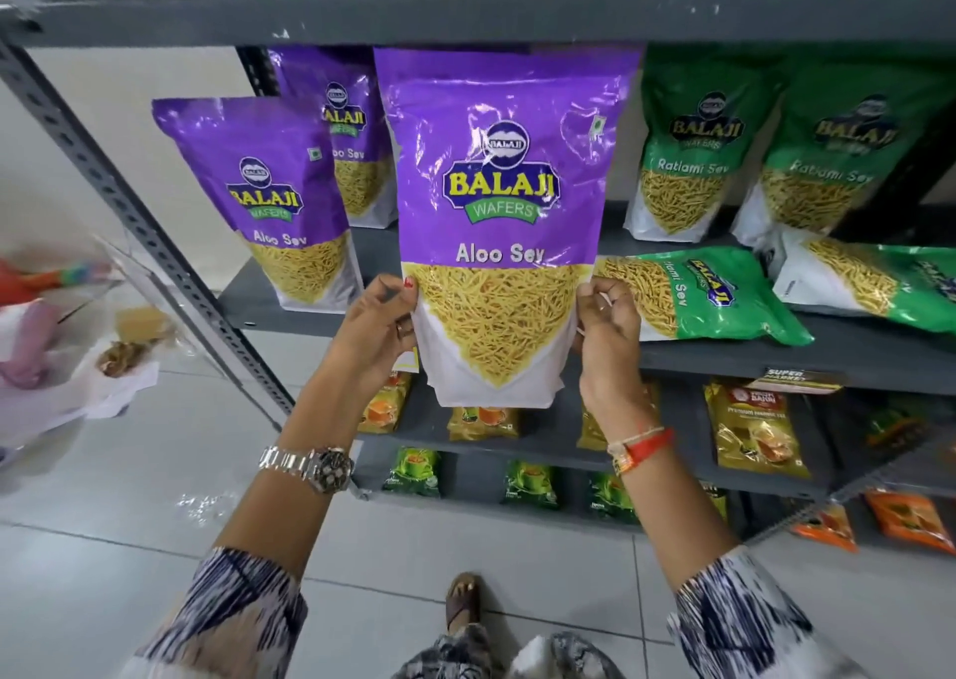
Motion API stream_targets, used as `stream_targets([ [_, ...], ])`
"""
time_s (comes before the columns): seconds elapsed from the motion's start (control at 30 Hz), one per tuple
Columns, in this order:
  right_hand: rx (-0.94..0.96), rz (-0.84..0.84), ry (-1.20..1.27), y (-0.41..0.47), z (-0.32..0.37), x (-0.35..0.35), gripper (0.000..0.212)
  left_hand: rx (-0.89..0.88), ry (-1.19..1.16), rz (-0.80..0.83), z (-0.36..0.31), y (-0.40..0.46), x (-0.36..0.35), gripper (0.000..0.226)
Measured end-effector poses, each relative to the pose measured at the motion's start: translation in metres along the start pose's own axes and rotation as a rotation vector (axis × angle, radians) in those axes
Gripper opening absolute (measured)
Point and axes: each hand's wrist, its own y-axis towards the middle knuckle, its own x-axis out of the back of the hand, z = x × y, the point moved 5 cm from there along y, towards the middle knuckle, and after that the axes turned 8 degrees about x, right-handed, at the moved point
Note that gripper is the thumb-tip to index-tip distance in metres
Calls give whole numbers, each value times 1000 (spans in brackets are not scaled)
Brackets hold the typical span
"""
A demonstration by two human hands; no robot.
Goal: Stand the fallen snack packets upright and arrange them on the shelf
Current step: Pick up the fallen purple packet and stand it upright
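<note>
I hold a purple Aloo Sev packet (499,202) upright in front of the grey shelf (807,355), its bottom hanging below the shelf edge. My left hand (375,326) grips its lower left edge and my right hand (608,329) pinches its lower right edge. Two more purple Aloo Sev packets stand upright on the shelf, one at the left front (269,197) and one behind it (346,124). Two green Ratlami Sev packets (693,145) (838,161) stand at the back right. In front of them two green packets lie flat (714,290) (874,280).
A slotted grey upright (124,202) slants down the shelf's left side. The shelf above (465,10) carries green packets. Lower shelves hold small yellow tea packets (755,430), green ones (533,482) and orange ones (905,518). Papers and bags (62,357) lie on the tiled floor at left.
</note>
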Motion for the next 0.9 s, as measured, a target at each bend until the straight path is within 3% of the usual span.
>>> stream_targets([
  [0.47, -144, 54, -123, 65, -71, -68, 17, 35, 6, -236, -11, 88, 44, 26],
  [0.9, -203, -39, 7, 95, -116, -107, 24, 39, -150, -267, -2, 147, 66, 20],
])
